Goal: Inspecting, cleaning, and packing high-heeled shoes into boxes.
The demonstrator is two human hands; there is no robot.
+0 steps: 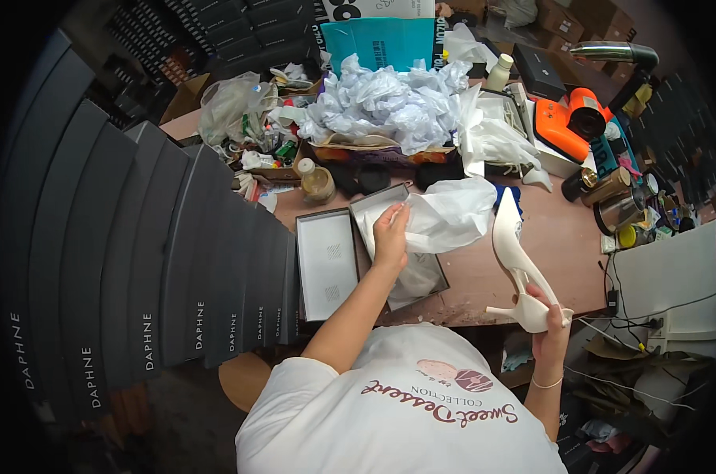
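And here, the right hand (549,336) grasps a white, pointed high-heeled shoe (510,241) by its back end, beside the grey rectangular cardboard shoebox (433,276), probably keeping fingers off the toe! The left hand (390,237) pinches thin white tissue paper (457,213) above that box, seemingly clearing its opening.

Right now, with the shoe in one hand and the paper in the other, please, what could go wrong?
The right hand holds the white shoe by its heel end, near the front edge of the table, so it might slip and fall. The thin white paper in the left hand could tear if pulled hard. The bottle stands close to the open box and might tip if bumped.
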